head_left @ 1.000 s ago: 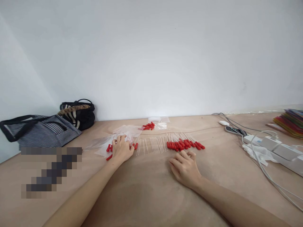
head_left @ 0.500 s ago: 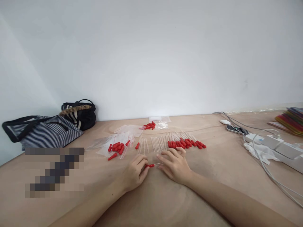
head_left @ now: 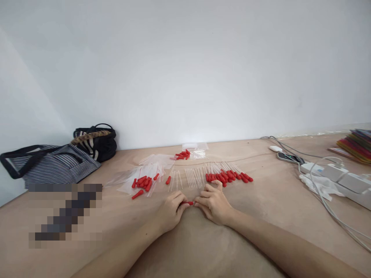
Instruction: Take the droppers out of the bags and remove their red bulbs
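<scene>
My left hand (head_left: 171,210) pinches a red rubber dropper bulb (head_left: 190,203), whose narrow end points right. Close against that end, the fingers of my right hand (head_left: 213,204) are closed on a thin clear glass tube, mostly hidden by the fingers. Behind my hands lies a row of bare glass tubes (head_left: 194,177). To its right is a bunch of droppers with red bulbs (head_left: 228,175) on their tubes. Loose red bulbs (head_left: 142,181) rest on clear plastic bags (head_left: 156,160) at the left. One single red bulb (head_left: 168,180) lies beside a few tubes.
More red bulbs (head_left: 183,155) and a bag of tubes (head_left: 199,151) lie near the wall. A striped bag (head_left: 58,164) and a black bag (head_left: 104,143) stand at left. A power strip (head_left: 353,185), cables and colourful packets (head_left: 358,144) are at right.
My hands have come closer together, and the right fingers have closed near the bulb. The length of tube that showed between them is now nearly hidden.
</scene>
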### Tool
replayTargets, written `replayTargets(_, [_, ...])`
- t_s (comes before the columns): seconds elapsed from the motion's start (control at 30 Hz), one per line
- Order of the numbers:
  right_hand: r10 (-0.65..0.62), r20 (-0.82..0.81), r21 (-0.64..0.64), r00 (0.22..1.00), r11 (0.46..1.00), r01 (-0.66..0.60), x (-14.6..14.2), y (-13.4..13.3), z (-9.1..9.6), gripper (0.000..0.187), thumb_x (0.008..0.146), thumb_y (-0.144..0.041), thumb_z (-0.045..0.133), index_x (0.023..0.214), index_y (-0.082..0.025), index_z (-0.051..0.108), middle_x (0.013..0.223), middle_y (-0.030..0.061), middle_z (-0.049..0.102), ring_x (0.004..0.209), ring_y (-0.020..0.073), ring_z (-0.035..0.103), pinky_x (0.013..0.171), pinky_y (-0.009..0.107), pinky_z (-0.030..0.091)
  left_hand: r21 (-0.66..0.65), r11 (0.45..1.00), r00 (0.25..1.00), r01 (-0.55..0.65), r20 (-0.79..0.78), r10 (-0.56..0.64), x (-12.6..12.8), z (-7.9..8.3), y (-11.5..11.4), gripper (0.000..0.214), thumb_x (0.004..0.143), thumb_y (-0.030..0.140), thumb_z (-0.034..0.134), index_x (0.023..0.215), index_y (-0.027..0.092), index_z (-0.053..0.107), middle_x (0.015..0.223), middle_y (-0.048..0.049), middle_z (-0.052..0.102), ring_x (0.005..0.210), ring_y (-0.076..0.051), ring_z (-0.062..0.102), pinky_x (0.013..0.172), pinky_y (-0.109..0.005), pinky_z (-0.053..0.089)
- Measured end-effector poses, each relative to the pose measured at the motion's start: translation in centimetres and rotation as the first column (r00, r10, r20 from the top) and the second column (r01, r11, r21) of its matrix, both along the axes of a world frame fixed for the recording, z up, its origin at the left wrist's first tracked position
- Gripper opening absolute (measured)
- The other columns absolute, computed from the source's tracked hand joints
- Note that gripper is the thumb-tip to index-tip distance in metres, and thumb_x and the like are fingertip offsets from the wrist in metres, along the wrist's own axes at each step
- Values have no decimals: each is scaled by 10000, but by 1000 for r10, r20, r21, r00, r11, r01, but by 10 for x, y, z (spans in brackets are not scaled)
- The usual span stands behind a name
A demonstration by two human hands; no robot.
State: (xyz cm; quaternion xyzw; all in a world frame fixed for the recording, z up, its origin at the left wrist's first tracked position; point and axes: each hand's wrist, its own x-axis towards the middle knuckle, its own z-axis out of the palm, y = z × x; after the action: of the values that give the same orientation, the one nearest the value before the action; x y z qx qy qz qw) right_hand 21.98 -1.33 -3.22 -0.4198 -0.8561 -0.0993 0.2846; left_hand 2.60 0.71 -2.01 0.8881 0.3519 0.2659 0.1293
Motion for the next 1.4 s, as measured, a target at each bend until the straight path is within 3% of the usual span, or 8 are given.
replayTargets(0.3, [48, -74, -42, 996, 998, -51, 3, -2, -1, 233, 854, -248, 468, 690, -224, 632, 563, -29, 552, 719, 123, 419, 852, 392, 139, -18, 999, 999, 27, -17, -28, 0, 4, -3, 191, 844, 165, 392, 705, 180, 522, 719, -32, 557, 699, -160, 524, 638, -275, 428])
replayTargets(0.43, [19, -124, -55, 992, 998, -26, 10, -3, -1, 234, 852, -239, 462, 693, -219, 633, 583, -20, 562, 724, 128, 421, 846, 387, 146, -27, 998, 998, -63, 15, 64, -10, 6, -2, 195, 838, 180, 400, 691, 177, 529, 715, -30, 567, 683, -156, 536, 634, -272, 438])
replayTargets(0.7, [-96, -150, 31, 984, 994, 102, 9, 1, -7, 266, 799, -136, 450, 1002, -211, 604, 713, 2, 605, 757, 135, 458, 796, 334, 182, 97, 949, 954, -300, 64, 294, -64, 27, 13, 246, 820, 331, 426, 842, 200, 633, 842, -57, 613, 813, -188, 571, 719, -298, 461])
replayTargets(0.8, [-190, -175, 72, 966, 976, 205, 3, 9, -7, 216, 789, -141, 457, 924, -200, 615, 687, 5, 615, 743, 142, 460, 788, 336, 176, 78, 889, 891, -451, -5, 453, -96, 40, 24, 280, 768, 380, 438, 793, 196, 647, 825, -68, 625, 788, -215, 588, 675, -310, 475])
replayTargets(0.93, [-347, -145, 51, 927, 933, 357, -11, 27, -1, 155, 804, -159, 461, 810, -198, 611, 689, 22, 638, 776, 167, 464, 806, 364, 154, 21, 887, 877, -462, -141, 460, -125, 48, 33, 299, 717, 392, 456, 772, 185, 664, 831, -79, 655, 761, -236, 611, 718, -353, 480])
replayTargets(1.07, [-455, -9, -47, 891, 890, 454, -29, 45, 9, 164, 798, -128, 457, 781, -188, 609, 747, 51, 660, 838, 201, 480, 831, 400, 146, 15, 850, 843, -526, -122, 524, -138, 44, 39, 302, 693, 386, 469, 807, 174, 649, 862, -81, 657, 764, -241, 616, 711, -348, 486])
replayTargets(1.23, [-504, 80, -121, 860, 852, 510, -42, 61, 20, 219, 760, -55, 445, 800, -164, 631, 757, 94, 656, 885, 238, 488, 812, 405, 178, 119, 808, 811, -577, -31, 584, -137, 37, 42, 272, 713, 367, 471, 800, 173, 640, 826, -69, 632, 751, -236, 603, 689, -325, 474])
replayTargets(1.4, [-541, 83, -142, 837, 825, 547, -46, 72, 22, 250, 755, -30, 438, 783, -149, 656, 786, 118, 655, 892, 248, 489, 804, 412, 186, 334, 820, 869, -466, -2, 494, -97, 27, 36, 282, 789, 361, 435, 720, 194, 652, 768, -57, 623, 775, -219, 567, 739, -338, 438])
